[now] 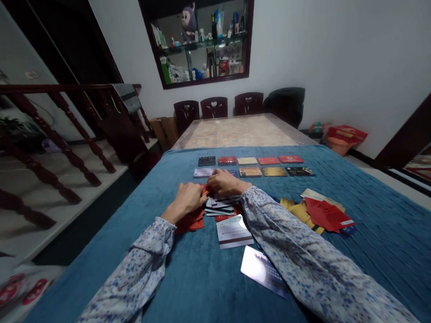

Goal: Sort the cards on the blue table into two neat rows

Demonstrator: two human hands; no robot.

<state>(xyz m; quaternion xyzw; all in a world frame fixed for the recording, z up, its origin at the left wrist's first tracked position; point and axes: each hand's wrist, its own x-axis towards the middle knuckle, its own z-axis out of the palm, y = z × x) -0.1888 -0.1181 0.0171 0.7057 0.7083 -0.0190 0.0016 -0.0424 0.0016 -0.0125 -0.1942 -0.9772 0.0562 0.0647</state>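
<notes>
My left hand is closed, with red card-like pieces at its fingertips, above a pile of red cards or packets. My right hand curls down just beside it, fingertips close to the left ones; what it pinches is hidden. Under the right hand lies a loose stack of white cards with dark stripes. Nearer to me are a pale card stack and a shiny silvery card, partly beside my right sleeve. Beyond the hands, cards lie in two rows, including a black card and a gold card.
A blue cloth covers the near table. Right of my right forearm lies a heap of yellow pieces and red packets. Dark chairs stand at the far end; a wooden railing runs along the left.
</notes>
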